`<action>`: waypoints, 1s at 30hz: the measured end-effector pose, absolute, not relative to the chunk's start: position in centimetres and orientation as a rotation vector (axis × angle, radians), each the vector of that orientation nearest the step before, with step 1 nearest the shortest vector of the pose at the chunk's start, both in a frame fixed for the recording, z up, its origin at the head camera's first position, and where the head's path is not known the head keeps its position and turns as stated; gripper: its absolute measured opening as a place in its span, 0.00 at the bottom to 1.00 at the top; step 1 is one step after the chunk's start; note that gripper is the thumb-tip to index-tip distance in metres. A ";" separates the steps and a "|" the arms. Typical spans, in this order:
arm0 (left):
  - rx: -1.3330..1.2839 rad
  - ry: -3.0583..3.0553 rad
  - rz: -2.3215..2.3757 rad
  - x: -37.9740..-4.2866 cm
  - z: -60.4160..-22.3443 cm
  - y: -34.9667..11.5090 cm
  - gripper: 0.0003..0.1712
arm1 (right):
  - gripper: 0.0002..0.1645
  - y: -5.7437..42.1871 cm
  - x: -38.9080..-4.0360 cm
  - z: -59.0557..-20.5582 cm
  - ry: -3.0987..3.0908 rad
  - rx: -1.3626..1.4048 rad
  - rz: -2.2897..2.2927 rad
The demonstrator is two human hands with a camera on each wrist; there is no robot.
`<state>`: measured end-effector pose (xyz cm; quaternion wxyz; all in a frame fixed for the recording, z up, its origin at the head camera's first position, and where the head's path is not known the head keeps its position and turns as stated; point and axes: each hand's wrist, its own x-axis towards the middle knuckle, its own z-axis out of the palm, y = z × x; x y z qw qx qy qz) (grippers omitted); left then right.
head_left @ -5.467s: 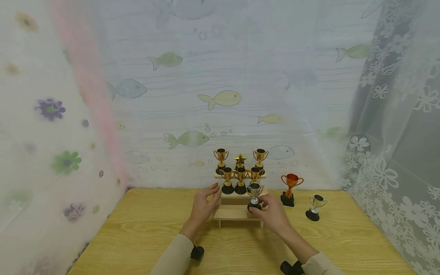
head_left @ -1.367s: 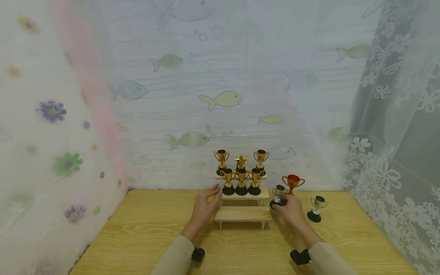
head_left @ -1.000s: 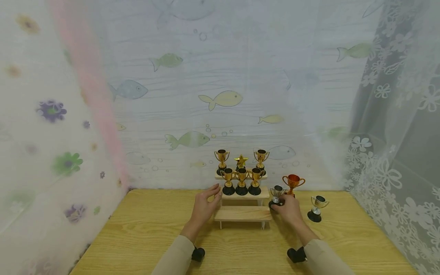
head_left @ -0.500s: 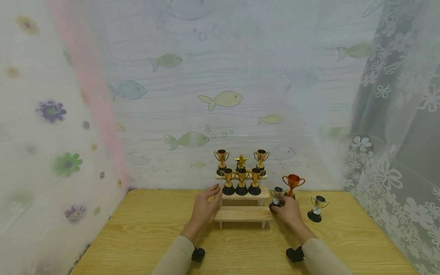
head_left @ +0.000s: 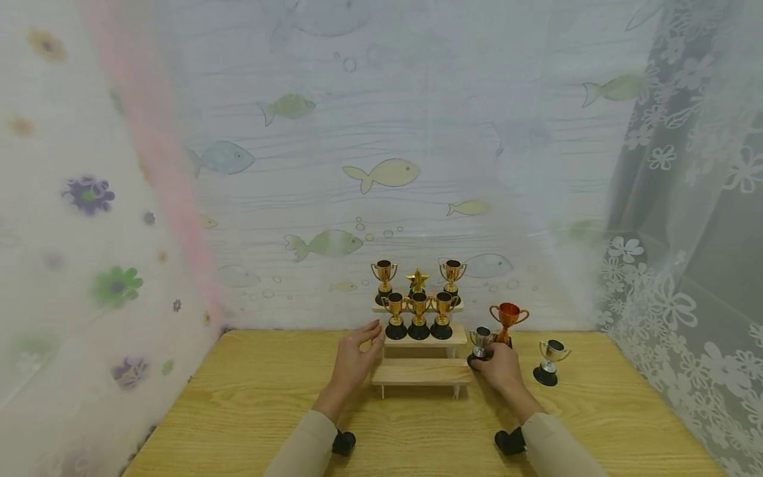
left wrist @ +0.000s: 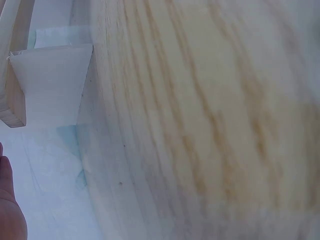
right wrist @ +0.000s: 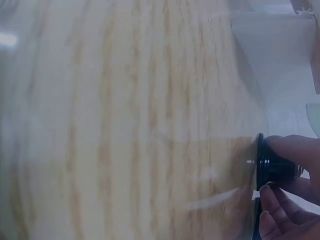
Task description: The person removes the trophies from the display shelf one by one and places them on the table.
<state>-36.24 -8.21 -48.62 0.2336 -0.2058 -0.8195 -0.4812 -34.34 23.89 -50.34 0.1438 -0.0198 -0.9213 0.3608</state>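
My right hand [head_left: 502,368] pinches a small silver trophy cup [head_left: 480,338] by its black base, just right of the stepped wooden stand [head_left: 420,372]. In the right wrist view the thumb and fingers are around the black base [right wrist: 275,167], which is at the tabletop. My left hand [head_left: 353,358], fingers fairly straight, is at the left end of the stand's middle step. Three gold trophies [head_left: 418,311] stand on that step. On the top step are two more gold cups [head_left: 384,275] with a gold star trophy [head_left: 418,281] between them. The bottom step is bare.
An orange-red trophy [head_left: 508,317] stands behind my right hand, its base partly hidden. Another silver trophy [head_left: 548,363] is farther right on the wooden table [head_left: 268,397]. A fish-patterned curtain [head_left: 381,132] hangs behind the table.
The silver trophy has moved with my right hand from above the bottom step to the table at the stand's right. Lately it shifts only slightly. My left hand stays put.
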 end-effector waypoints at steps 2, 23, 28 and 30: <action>-0.566 -2.252 -1.330 -36.2 -48.6 -8.2 0.18 | 0.13 23.9 -34.3 -50.3 -2.653 -0.055 1.042; -0.561 -2.253 -1.343 -36.1 -48.5 -8.2 0.19 | 0.17 24.6 -33.6 -50.3 -2.693 -0.040 1.053; -0.553 -2.255 -1.333 -36.1 -48.5 -8.2 0.18 | 0.22 25.0 -33.0 -50.1 -2.730 -0.032 1.047; -0.553 -2.254 -1.329 -36.1 -48.5 -8.2 0.18 | 0.23 25.2 -32.8 -50.0 -2.747 -0.029 1.047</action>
